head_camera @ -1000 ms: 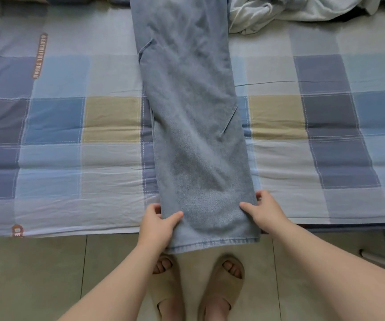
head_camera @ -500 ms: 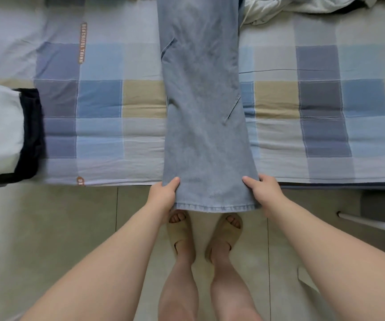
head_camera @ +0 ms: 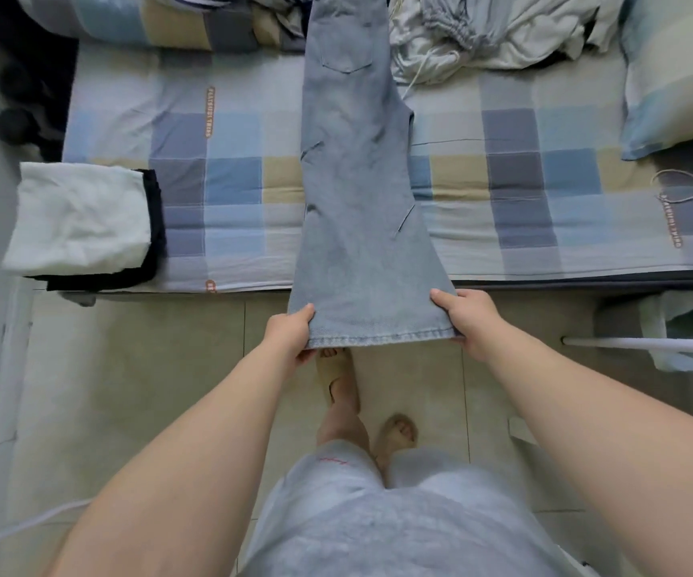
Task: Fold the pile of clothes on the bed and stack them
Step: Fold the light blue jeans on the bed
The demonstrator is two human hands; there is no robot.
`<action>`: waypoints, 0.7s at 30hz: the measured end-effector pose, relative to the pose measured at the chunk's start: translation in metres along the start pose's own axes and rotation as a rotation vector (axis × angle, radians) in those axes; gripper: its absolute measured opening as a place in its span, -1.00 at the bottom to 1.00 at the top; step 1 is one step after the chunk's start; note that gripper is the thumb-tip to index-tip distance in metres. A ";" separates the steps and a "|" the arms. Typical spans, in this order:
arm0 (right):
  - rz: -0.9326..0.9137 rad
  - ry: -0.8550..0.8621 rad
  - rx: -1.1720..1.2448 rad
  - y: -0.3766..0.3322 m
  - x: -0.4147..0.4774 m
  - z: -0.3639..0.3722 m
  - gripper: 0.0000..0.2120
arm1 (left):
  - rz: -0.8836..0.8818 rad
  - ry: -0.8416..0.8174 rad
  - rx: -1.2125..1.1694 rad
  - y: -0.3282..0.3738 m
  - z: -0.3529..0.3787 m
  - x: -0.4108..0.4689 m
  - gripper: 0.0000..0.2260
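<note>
Light blue jeans [head_camera: 357,193] lie lengthwise across the checked bed [head_camera: 511,226], folded leg on leg, with the hem pulled out past the bed's front edge over the floor. My left hand [head_camera: 290,333] pinches the hem's left corner, thumb on top. My right hand [head_camera: 463,316] grips the right corner the same way. At the bed's left end sits a folded stack, a white garment [head_camera: 78,218] on a black one [head_camera: 153,243]. Unfolded pale clothes [head_camera: 494,31] with a drawstring waistband are heaped at the back right.
A pillow [head_camera: 677,68] lies at the far right of the bed and a rolled checked quilt [head_camera: 161,18] along the back. My sandalled feet [head_camera: 336,376] stand on the tiled floor. A white rail [head_camera: 644,342] sticks out at the right.
I have stepped back and drawn the hem of the jeans toward me, off the bed's edge. The view has widened, showing the folded stack, pillow and heap.
</note>
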State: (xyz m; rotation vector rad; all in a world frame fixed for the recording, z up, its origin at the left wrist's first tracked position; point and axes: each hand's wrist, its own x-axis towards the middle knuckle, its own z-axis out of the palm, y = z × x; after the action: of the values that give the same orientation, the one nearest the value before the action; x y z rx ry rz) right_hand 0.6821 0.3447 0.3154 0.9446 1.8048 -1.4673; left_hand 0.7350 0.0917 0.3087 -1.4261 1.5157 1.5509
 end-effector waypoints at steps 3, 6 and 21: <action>0.016 -0.012 0.003 0.029 -0.030 -0.015 -0.92 | -0.024 0.010 0.024 -0.038 -0.003 -0.025 -0.69; 0.056 -0.022 -0.012 0.067 -0.057 -0.036 -0.85 | -0.053 0.017 0.048 -0.083 -0.001 -0.051 -0.71; 0.170 -0.013 0.083 0.128 -0.116 -0.097 -0.78 | -0.150 -0.030 -0.114 -0.140 0.025 -0.135 -0.80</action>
State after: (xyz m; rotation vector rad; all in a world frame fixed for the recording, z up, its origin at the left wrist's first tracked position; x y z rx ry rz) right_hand 0.8507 0.4394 0.3604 1.0987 1.6228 -1.4468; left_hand 0.8937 0.1846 0.3761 -1.5348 1.2903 1.5808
